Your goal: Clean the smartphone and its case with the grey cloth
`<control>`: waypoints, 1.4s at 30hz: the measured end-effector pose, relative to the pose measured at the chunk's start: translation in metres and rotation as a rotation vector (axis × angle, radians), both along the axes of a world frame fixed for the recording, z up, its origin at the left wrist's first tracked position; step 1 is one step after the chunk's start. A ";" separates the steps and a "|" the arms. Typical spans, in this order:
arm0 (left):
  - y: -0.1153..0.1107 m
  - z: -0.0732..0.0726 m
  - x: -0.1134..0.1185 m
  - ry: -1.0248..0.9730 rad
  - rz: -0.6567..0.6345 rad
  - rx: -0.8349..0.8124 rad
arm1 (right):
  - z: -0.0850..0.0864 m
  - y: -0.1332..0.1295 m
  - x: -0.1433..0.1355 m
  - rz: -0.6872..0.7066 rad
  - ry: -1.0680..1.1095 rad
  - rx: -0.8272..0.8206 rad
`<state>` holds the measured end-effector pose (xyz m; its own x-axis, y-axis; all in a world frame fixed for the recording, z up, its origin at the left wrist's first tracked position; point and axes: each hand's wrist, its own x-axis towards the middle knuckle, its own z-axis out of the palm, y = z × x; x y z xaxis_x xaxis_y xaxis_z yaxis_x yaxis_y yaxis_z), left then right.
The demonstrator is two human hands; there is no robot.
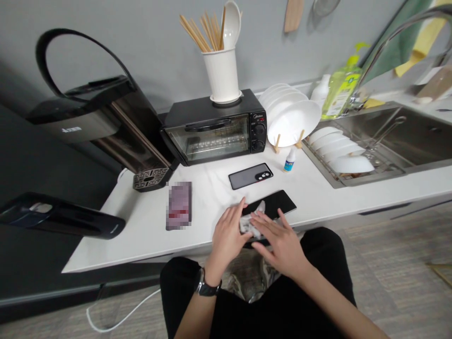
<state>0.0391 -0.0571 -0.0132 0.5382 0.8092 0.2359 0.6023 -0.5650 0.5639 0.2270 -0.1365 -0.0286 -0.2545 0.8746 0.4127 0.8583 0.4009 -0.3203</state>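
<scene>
A black smartphone [280, 203] lies screen up near the counter's front edge. My left hand [229, 231], with a dark watch on its wrist, grips the phone's left end between fingers and thumb. A crumpled white tissue [246, 226] rests on the screen between my hands. With its fingers laid over the tissue, my right hand [284, 242] presses it on the phone. Behind the phone is a dark translucent phone case [247, 177] with camera cutouts. To the right of the case stands a small white bottle [289, 161] with a blue label.
A blurred-out purplish packet [179, 206] lies left on the white counter [208, 188]. Behind are a black drink dispenser [116, 127], a toaster oven [215, 134] bearing a chopstick holder [221, 73], and racked plates [293, 120]. Bowls [341, 148] sit in the sink [416, 136] at right.
</scene>
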 end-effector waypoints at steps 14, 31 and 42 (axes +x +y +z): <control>0.001 0.000 0.001 -0.006 -0.003 0.023 | -0.001 0.012 0.016 -0.099 -0.030 0.014; 0.003 0.001 0.003 -0.002 0.011 0.034 | -0.005 0.005 0.033 -0.347 -0.053 0.073; 0.003 0.000 0.001 0.001 0.005 0.037 | -0.006 -0.005 0.038 -0.274 -0.098 0.092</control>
<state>0.0396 -0.0541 -0.0130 0.5344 0.8025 0.2655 0.6055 -0.5826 0.5422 0.2649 -0.1415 -0.0345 -0.0573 0.8762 0.4785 0.9635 0.1740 -0.2033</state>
